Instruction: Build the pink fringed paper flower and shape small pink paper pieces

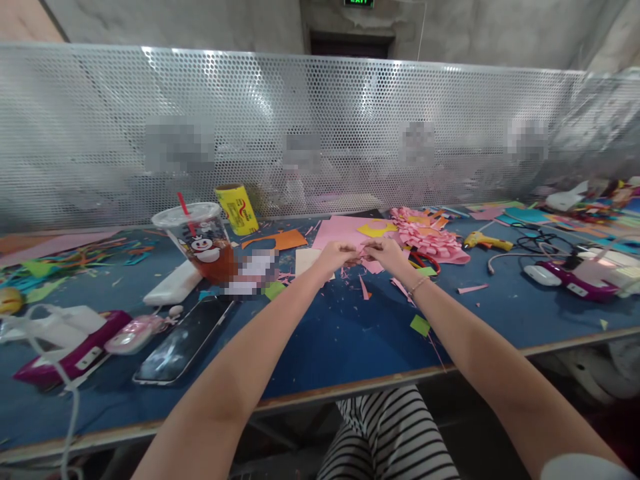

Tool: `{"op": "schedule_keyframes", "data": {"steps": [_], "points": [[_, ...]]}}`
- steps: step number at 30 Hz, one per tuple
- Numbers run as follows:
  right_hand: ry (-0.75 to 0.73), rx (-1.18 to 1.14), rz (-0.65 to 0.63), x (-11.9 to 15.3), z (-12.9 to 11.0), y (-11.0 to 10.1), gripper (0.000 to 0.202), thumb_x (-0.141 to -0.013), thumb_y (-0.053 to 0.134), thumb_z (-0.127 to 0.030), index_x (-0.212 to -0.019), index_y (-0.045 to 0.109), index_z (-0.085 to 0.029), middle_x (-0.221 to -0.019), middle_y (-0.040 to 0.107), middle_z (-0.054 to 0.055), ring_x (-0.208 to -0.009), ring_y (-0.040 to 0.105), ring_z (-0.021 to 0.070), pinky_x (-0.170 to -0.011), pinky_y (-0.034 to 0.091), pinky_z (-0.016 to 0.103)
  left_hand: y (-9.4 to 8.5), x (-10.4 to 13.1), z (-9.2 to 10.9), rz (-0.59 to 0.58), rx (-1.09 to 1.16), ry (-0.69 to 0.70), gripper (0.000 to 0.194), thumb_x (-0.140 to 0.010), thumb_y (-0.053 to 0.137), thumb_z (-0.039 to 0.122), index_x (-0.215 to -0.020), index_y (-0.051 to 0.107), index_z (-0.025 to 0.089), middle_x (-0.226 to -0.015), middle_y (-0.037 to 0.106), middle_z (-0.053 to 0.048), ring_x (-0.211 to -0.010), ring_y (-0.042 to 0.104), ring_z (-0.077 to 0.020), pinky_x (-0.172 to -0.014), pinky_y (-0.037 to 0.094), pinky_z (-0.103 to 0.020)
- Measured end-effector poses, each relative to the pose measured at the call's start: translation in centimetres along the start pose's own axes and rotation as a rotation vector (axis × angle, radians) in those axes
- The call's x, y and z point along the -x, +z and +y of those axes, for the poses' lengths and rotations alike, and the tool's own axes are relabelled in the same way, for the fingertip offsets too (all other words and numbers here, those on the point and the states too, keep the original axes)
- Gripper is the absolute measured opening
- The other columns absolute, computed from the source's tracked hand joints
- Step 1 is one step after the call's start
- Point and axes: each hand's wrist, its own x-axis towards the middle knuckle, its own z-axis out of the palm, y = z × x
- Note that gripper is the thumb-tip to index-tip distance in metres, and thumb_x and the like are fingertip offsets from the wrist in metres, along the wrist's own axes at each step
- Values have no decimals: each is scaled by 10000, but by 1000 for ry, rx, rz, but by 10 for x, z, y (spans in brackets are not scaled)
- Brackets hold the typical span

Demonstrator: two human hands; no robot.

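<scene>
Over the blue table, my left hand (339,256) and my right hand (384,255) meet fingertip to fingertip. Both are closed in a pinch on a small pink paper piece (361,251), mostly covered by the fingers. Just behind them lie a pink paper sheet (333,230) and a yellow paper cutout (376,229). To the right of my right hand is a heap of fringed pink paper (435,237), with red-handled scissors (431,261) partly under it. A cream-coloured paper square (306,261) sits beside my left hand.
A drink cup (203,243) with a straw, a yellow tape roll (237,210), a phone (183,343) and a purple power strip (85,350) stand at left. At right are a yellow glue gun (487,241), cables and another power strip (580,280). A perforated metal screen (345,120) closes the back.
</scene>
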Motion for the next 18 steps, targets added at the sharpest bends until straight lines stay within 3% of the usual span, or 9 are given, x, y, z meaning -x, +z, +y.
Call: {"op": "schedule_keyframes", "data": {"steps": [10,18], "points": [[1,-7,-19,-1,6,1,191,-689,586,-187,-872,628,-151,-826,667,32,-669,636,112,-671,556,269,-3,-5,-5,29,-154,82,46,-690,559,140,-682,587,105,-612,630,-49,-552,579,-100,-581,437,-230],[-21,-6,-31,-2,7,-1,159,-671,626,-280,-761,589,-155,-668,619,4,-615,618,122,-632,549,283,3,1,1,24,-125,100,41,-679,586,145,-675,552,122,-561,617,-32,-577,611,-128,-561,435,-223]]}}
